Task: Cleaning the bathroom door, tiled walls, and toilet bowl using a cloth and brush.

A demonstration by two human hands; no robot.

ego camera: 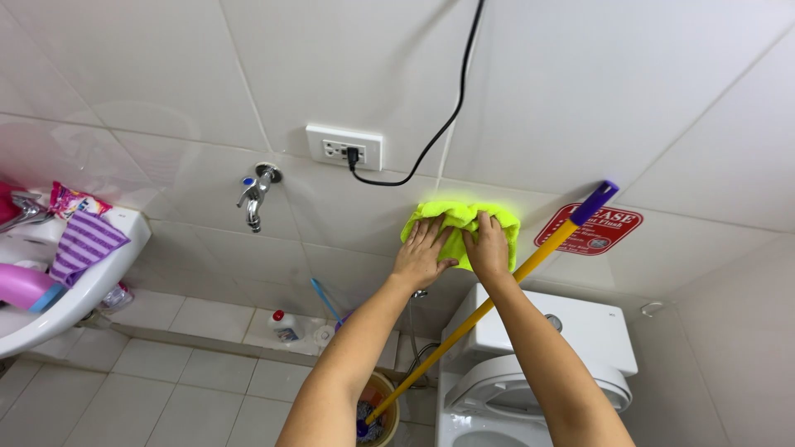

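In the head view, both hands press a bright yellow-green cloth (460, 225) flat against the white tiled wall (580, 91), just right of the frame's centre. The left hand (422, 252) lies on the cloth's lower left part with fingers spread and open, palm to the fabric, not clenched around it. The right hand (487, 247) sits just beside it on the cloth's middle, fingers likewise extended and laid flat on the cloth; neither hand grips it, both simply bear on it. Above and left of the cloth, a white wall socket (344, 146) holds a black plug whose cable (447, 116) loops down and then climbs to the top edge. Further left, a chrome tap (255, 197) juts from the wall. A yellow mop handle (489, 306) with a purple tip leans diagonally from the lower centre to the wall, passing behind the right forearm, its lower end in an orange bucket (383, 410). A red sign (598, 230) hangs right of the cloth. Below it stands a white toilet (580, 331), and a white washbasin (74, 281) fills the left edge.
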